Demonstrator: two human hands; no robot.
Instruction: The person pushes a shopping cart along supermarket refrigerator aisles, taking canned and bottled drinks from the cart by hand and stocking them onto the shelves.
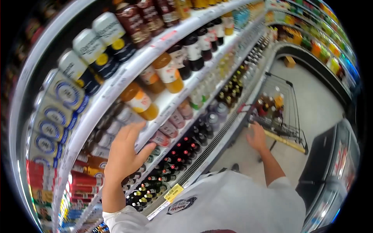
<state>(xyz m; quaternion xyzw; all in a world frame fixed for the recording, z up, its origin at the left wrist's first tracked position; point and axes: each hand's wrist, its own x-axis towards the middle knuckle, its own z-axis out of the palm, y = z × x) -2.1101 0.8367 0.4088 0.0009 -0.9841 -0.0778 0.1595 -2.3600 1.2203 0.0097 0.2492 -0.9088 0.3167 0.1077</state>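
My left hand [126,153] is raised in front of the drinks shelves with its thumb spread from its fingers and nothing visible in it. Just beyond its fingertips are white-labelled drinks [129,115] and an orange bottle [140,101] on the middle shelf; whether it touches any is hidden. Pink-labelled drinks [159,138] stand to the right of the thumb. My right hand [257,138] hangs beside the yellow handle [285,141] of a shopping cart [297,105], fingers apart and seemingly off the handle. Several bottles [268,106] lie in the cart.
Dark bottles with red caps [182,151] fill the lower shelf, above a vent grille [202,155]. Tall cans [89,44] stand at upper left. A dark chest cooler [322,151] is at my right. Another stocked shelf curves along the back, with a small box [289,61] on the floor.
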